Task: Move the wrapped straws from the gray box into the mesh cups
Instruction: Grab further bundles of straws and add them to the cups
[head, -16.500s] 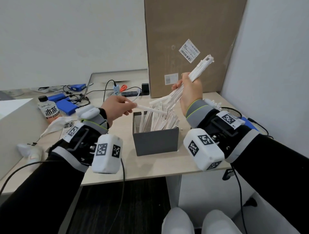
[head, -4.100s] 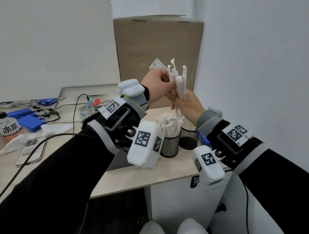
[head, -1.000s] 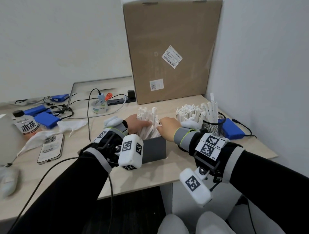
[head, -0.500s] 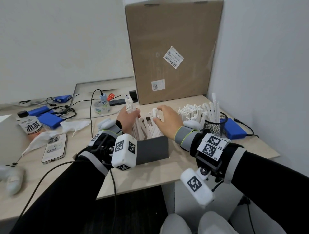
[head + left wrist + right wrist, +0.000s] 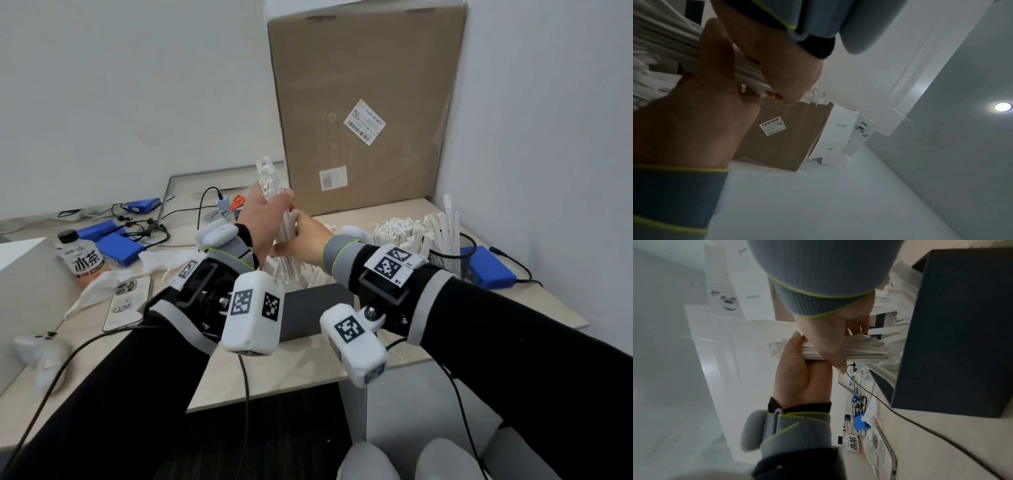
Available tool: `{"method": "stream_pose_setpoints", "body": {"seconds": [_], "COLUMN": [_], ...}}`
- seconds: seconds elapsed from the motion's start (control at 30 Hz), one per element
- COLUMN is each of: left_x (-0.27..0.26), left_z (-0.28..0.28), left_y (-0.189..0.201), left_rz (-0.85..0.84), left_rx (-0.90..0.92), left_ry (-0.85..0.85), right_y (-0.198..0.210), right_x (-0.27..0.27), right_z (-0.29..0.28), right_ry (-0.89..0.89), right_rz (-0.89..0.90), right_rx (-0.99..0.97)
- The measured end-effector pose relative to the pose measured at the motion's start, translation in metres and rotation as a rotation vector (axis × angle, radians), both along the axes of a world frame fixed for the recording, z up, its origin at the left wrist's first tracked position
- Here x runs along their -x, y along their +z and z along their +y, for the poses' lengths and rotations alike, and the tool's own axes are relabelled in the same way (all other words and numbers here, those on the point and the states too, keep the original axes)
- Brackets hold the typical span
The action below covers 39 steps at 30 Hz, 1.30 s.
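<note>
My left hand (image 5: 278,205) grips a bundle of white wrapped straws (image 5: 272,185) held upright above the gray box (image 5: 308,311). My right hand (image 5: 297,230) grips the same bundle lower down, thumb across it. More straws lean loosely inside the box. In the right wrist view both hands clasp the straws (image 5: 859,352) beside the gray box (image 5: 951,337). In the left wrist view the straws (image 5: 663,32) run under a thumb. At the right stands a black mesh cup (image 5: 455,260) with a few straws. Another packed bunch of straws (image 5: 400,229) stands beside it, its cup hidden by my right wrist.
A tall cardboard box (image 5: 366,102) stands behind against the wall. A blue pack (image 5: 489,270) lies right of the mesh cup, close to the side wall. On the left lie a phone (image 5: 126,301), a tea bottle (image 5: 82,260), tissue, cables and blue packs.
Both hands have come up out of the gray box and met on one bundle of straws, which the left hand now holds higher, above the box.
</note>
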<state>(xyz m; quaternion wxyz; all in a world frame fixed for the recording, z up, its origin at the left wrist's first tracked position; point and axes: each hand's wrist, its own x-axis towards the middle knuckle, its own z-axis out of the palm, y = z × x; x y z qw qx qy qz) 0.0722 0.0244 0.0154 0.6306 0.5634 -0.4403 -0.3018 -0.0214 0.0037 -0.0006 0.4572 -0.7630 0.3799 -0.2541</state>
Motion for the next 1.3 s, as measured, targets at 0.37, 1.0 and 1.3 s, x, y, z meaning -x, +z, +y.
{"method": "stream_pose_setpoints", "body": {"seconds": [0.37, 1.0, 1.3], "left_x": [0.011, 0.005, 0.026], "left_z": [0.001, 0.016, 0.008], "left_y": [0.008, -0.028, -0.015], "left_rz": [0.105, -0.425, 0.159], "left_rx": [0.024, -0.55, -0.487], "left_ry": [-0.014, -0.236, -0.422], "right_y": [-0.008, 0.014, 0.017], "right_x": [-0.014, 0.025, 0.039], "right_z": [-0.011, -0.019, -0.011], "right_ry": [-0.079, -0.28, -0.313], "right_rz": [-0.147, -0.674, -0.678], "right_rx": [0.065, -0.114, -0.083]}}
